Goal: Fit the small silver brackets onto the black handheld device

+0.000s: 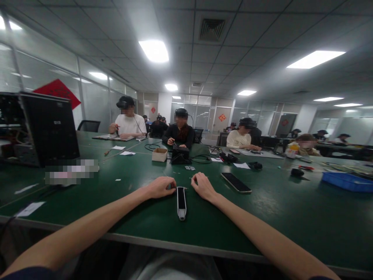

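Note:
Between my two hands a slim white pen-shaped device [181, 200] with a long black screen lies on the green table, its narrow tip pointing toward me. My left hand [161, 187] rests on the tabletop just left of the device's far end. Its fingers are curled in, the fingertips close to the device; I cannot tell whether they touch it. To the right of that end, my right hand [202, 186] is bent with thumb and fingers drawn together, apart from the device. Anything in its fingertips is too small to name. Small metal-looking pieces [190, 168] lie beyond the hands.
A phone [236, 182] lies right of my right hand. Farther off stand a small cardboard box [159, 154], a black case [180, 154] and cables. A blue tray [346, 182] is far right, a black computer tower [49, 128] far left. Several people sit across the table.

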Demonstrator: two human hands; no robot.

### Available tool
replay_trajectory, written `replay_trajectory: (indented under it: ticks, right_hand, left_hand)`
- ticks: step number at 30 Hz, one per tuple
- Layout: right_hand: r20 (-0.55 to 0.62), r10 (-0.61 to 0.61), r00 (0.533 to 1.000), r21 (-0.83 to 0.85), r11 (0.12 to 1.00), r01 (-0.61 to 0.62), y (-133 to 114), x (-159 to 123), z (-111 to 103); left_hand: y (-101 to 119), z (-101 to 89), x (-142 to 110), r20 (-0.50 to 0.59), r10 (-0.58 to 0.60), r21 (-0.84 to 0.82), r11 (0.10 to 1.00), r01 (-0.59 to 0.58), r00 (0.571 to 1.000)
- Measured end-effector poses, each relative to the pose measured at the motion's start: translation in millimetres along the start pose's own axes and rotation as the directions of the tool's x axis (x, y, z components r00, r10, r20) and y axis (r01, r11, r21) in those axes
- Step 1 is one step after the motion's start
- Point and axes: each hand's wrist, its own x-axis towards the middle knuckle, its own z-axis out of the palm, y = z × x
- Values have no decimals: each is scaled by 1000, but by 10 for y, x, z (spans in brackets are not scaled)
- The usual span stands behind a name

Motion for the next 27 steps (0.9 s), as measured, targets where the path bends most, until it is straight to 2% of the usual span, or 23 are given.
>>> replay_trajectory:
  ticks: [8, 22, 27]
  right_hand:
    - [-1, -90, 996, 20, 996, 90, -302, -81, -74]
    - [-7, -61, 998, 11, 998, 61, -259, -77, -65]
    - [-11, -70, 998, 54, 996, 70, -244, -76, -51]
  left_hand:
    - [34, -20, -15, -4, -16, 6, 1000, 16, 1000]
    - [-8, 29, 4, -16, -27, 15, 1000, 27, 1000]
    - [-31, 51, 4, -21, -13, 2, 1000, 13, 1000]
